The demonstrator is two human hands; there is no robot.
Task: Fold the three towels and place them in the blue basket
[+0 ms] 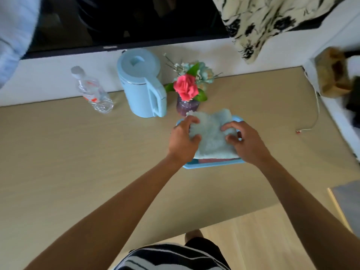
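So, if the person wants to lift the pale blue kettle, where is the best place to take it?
By the handle of the kettle, coming from the near right side. The handle is a closed loop that faces the person, and the vase of flowers stands close on the right, so reach in front of it.

This looks like a home room, perhaps a bedroom or living room. A dark TV screen (124,20) hangs on the white wall above a beige table (68,152) holding a blue kettle (140,84), a water bottle (91,90) and a vase of flowers (188,94); patterned cloth (259,22) hangs nearby.
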